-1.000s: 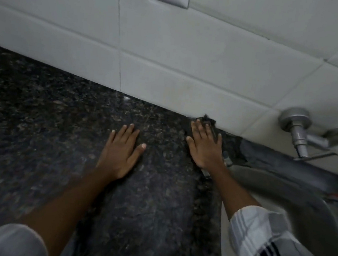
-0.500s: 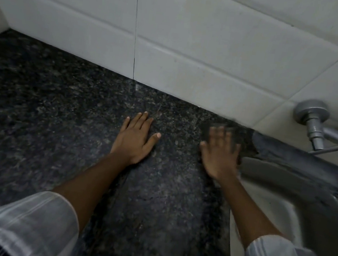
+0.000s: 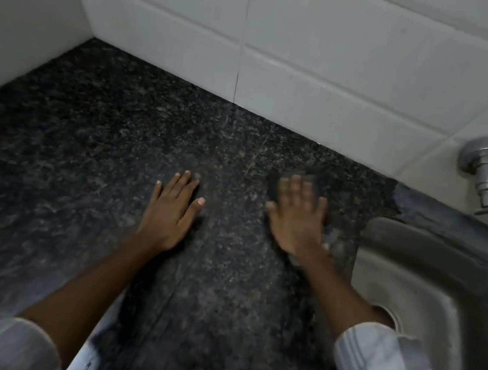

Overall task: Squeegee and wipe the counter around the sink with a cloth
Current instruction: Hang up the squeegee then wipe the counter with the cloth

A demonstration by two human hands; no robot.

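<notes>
The dark speckled granite counter (image 3: 80,166) fills most of the head view. My right hand (image 3: 296,218) lies flat with fingers spread on a dark cloth (image 3: 273,185), pressing it onto the counter just left of the steel sink (image 3: 405,249). The hand is motion-blurred, and only the cloth's edges show beyond the fingers and by the wrist. My left hand (image 3: 171,210) rests palm down on the bare counter to the left, fingers apart, holding nothing. No squeegee is in view.
White tiled wall (image 3: 325,72) runs along the back of the counter and meets a side wall (image 3: 18,22) in the left corner. A metal tap (image 3: 487,176) sticks out of the wall above the sink at the right edge.
My right hand has slid the cloth away from the back wall and a little left along the counter. The left hand stays planted. The view has swung left, showing the corner.
</notes>
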